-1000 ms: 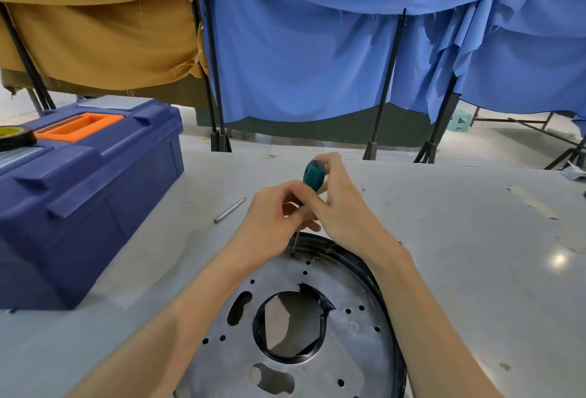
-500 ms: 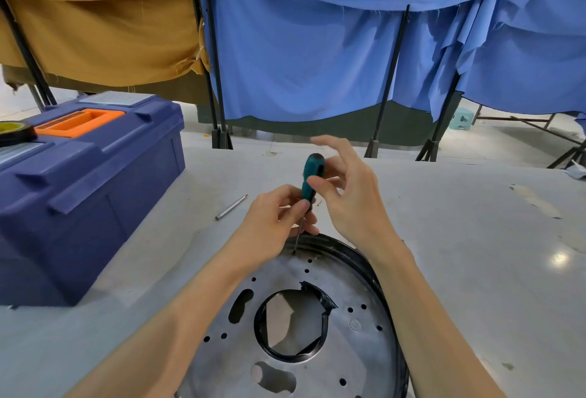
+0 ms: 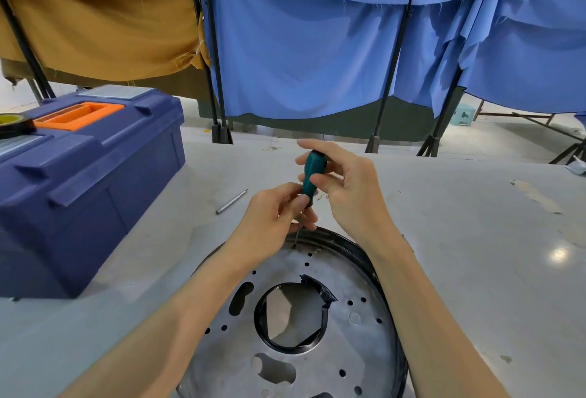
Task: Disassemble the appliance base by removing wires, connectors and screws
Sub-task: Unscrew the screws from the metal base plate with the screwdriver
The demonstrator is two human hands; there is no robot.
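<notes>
Metal fills the bottom of the frame: the appliance base (image 3: pixel 348 350) lies flat on the pale tabletop (image 3: pixel 459 254), a round perforated plate in a black rim with a large black-lined opening at its centre. No wires or connectors show on this face. Just above it, at the middle of the frame, both hands work a teal-handled screwdriver (image 3: pixel 313 175) that stands nearly upright, its tip set down near the plate's far edge; I take it a screw sits there, but it is too small to make out. The left hand (image 3: pixel 272 223) pinches the tool low down, where handle meets shaft, steadying it. The right hand (image 3: pixel 352 191) holds the handle lightly between thumb and fingers, forefinger lifted straight. A second ago that hand was wrapped over the top of the handle; it has since loosened and slid its fingers round, which looks to me like a re-grip between turns, so the screw is probably only partly backed out. Left of the hands a loose metal bit (image 3: pixel 231 201) lies on the tabletop. Further left sits a navy toolbox (image 3: pixel 95 175) with an orange handle, a tape roll (image 3: pixel 12 123) on its lid. Blue drapes (image 3: pixel 317 48) and mustard cloth (image 3: pixel 95 16) hang across the top.
</notes>
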